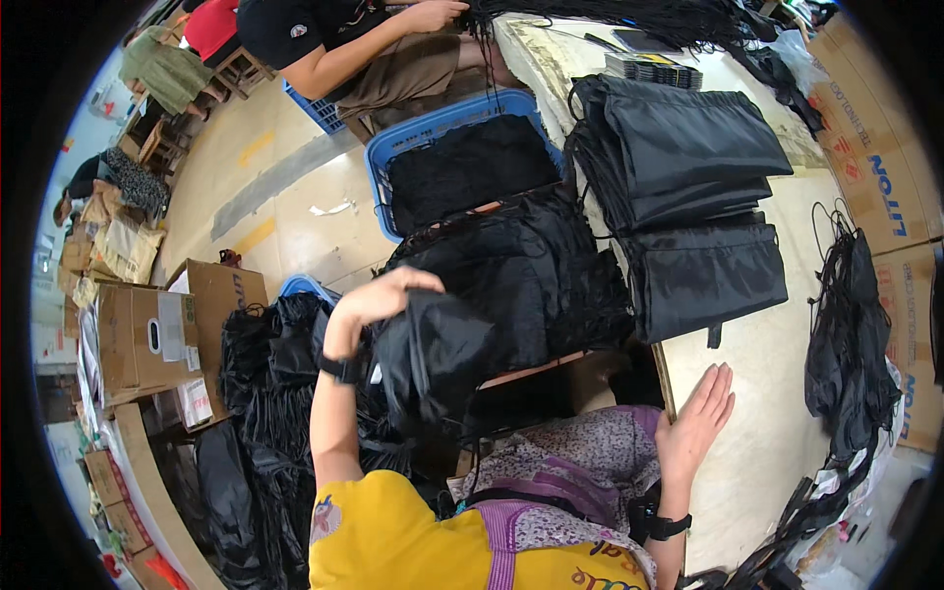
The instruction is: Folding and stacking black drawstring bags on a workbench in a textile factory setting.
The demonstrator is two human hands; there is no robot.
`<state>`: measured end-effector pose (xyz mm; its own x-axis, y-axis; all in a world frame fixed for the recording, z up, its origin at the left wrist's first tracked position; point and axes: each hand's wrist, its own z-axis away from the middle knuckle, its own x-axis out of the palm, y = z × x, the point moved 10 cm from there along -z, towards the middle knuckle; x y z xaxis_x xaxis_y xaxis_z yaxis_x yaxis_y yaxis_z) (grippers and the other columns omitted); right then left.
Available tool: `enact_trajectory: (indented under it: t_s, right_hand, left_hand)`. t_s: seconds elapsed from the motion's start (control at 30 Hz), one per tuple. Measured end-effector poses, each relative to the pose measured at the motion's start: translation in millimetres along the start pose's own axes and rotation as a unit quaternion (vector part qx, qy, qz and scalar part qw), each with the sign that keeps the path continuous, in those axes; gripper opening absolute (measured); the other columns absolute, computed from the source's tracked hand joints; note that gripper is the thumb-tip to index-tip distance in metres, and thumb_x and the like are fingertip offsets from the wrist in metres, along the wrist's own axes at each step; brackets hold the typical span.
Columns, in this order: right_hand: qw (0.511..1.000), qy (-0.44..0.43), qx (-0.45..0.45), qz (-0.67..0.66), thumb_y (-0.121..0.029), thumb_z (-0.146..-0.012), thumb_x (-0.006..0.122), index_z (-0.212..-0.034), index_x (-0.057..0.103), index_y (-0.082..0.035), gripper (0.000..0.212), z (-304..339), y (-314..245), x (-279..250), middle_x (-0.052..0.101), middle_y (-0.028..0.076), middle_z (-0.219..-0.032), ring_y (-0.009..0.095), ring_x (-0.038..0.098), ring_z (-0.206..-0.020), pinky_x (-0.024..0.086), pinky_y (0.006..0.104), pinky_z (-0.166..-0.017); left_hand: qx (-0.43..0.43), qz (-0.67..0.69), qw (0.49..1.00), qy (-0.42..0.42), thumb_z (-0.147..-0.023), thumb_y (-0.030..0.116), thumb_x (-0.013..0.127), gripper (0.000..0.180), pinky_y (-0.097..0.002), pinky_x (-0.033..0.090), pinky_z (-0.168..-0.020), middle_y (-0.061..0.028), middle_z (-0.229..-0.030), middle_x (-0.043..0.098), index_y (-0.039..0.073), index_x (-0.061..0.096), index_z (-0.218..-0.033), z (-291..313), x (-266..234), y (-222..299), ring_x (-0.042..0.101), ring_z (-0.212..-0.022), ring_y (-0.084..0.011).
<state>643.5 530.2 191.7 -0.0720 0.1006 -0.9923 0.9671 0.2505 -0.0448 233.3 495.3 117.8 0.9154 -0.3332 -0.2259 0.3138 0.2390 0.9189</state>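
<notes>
My left hand point(388, 295) is closed on the top of a black drawstring bag point(433, 344), which hangs beside the heap of black bags in front of me. Flat on the pale tabletop point(752, 433), near its edge, rests my right hand point(695, 418), fingers stretched out and nothing in it. Just beyond that hand, two stacks of folded black bags lie on the table: a nearer stack point(708, 280) and a farther, taller stack point(683, 138). The large heap of black bags point(521, 275) sits between my left hand and the stacks.
A blue basket point(377, 187) holding black cloth stands behind the heap. Bunched black bags with cords point(851, 344) lie along the table's right side by cardboard boxes point(880, 147). More black bags point(275, 393) pile up at my left. Across the table edge sits a person in black point(315, 39).
</notes>
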Motion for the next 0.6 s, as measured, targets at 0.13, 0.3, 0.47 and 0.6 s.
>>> enact_trajectory:
  t_s: [0.13, 0.3, 0.47, 0.6]
  right_hand:
    - [1.000, -0.012, -0.003, 0.004, -0.006, -0.062, 0.077, -0.145, 0.020, 0.007, 0.102, 0, -2, 2, 0.024, 0.025, -0.151, 0.038, 0.020, -0.144, 0.014, 0.0515, -0.117]
    - [1.000, -0.016, -0.001, 0.006, -0.007, -0.064, 0.076, -0.145, 0.020, 0.008, 0.099, 0, -2, 3, 0.025, 0.026, -0.151, 0.038, 0.020, -0.143, 0.014, 0.0524, -0.117]
    - [0.999, -0.017, 0.021, 0.030, -0.008, -0.065, 0.075, -0.144, 0.021, 0.009, 0.097, -6, 4, 7, 0.026, 0.027, -0.149, 0.039, 0.021, -0.143, 0.013, 0.0532, -0.117]
    - [1.000, -0.018, 0.013, 0.018, -0.007, -0.065, 0.074, -0.145, 0.020, 0.009, 0.098, -6, -1, 4, 0.026, 0.027, -0.148, 0.040, 0.021, -0.143, 0.013, 0.0538, -0.117]
  left_hand:
    - [-0.224, -0.104, 0.961, 0.126, -0.077, 0.009, 0.065, 0.032, -0.0359, 0.052, -0.075, -0.0072, -0.093, 0.068, 0.000, 0.066, -0.108, -58, -52, -103, 0.066, -0.085, -0.0196]
    - [-0.077, -0.242, 0.879, 0.403, -0.073, 0.046, 0.079, 0.067, -0.0412, 0.051, -0.086, -0.0217, -0.111, 0.063, 0.003, 0.059, -0.121, -58, -45, -148, 0.062, -0.102, -0.0378]
    - [-0.094, -0.353, 0.903, 0.226, -0.063, 0.050, 0.083, 0.110, -0.0589, 0.023, -0.111, -0.0248, -0.153, 0.023, 0.007, 0.029, -0.149, -57, 98, -137, 0.021, -0.143, -0.0418]
    - [-0.018, -0.375, 0.901, 0.217, -0.058, 0.039, 0.087, 0.116, -0.0617, 0.014, -0.113, -0.0232, -0.156, 0.015, 0.013, 0.023, -0.152, -34, 180, -147, 0.016, -0.145, -0.0410]
